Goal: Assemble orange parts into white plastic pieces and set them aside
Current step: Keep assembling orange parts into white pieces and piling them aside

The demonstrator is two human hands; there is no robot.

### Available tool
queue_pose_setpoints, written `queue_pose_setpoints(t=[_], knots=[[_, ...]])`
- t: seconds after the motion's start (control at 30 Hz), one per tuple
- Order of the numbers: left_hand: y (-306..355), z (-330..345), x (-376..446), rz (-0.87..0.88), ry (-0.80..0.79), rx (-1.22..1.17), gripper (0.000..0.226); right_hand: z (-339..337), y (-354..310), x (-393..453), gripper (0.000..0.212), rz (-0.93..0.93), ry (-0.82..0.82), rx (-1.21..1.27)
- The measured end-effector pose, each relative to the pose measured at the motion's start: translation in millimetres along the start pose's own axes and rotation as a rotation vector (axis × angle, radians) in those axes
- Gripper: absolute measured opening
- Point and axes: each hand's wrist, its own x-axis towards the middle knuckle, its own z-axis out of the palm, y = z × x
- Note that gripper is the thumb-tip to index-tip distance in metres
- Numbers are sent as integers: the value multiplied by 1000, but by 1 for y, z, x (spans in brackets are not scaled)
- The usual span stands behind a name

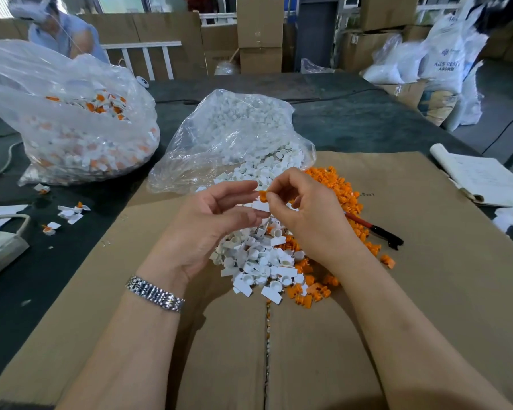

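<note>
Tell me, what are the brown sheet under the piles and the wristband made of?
The brown sheet looks like matte cardboard: dull tan, with a seam down the middle. The wristband on the left wrist seems polished metal: silvery links that glint.

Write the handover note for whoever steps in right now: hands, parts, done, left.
Left hand pinches a white piece; right hand presses an orange part into it.
Loose white pile and orange pile lie on the cardboard, the white bag behind them.
Done: finished pieces fill the left bag; a few lie on the table beside it.
Left: seat this one, set it aside, work through both piles.
</note>
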Motion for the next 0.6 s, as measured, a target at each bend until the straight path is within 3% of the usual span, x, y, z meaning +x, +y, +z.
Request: queue_pose_setpoints(t=[0.1, 0.27, 0.5, 0.6], knots=[[-1, 3, 1, 69, 72, 79, 39, 2, 0, -1, 3, 27, 3, 53], [-2, 5, 0, 97, 92, -7, 22, 3, 0, -1, 9, 65, -2, 111], [-2, 8, -1, 50, 73, -54, 34, 6, 0, -2, 12, 67, 28, 113], [-3, 8, 1, 30, 114, -79, 30, 6, -1, -3, 13, 53, 6, 112]])
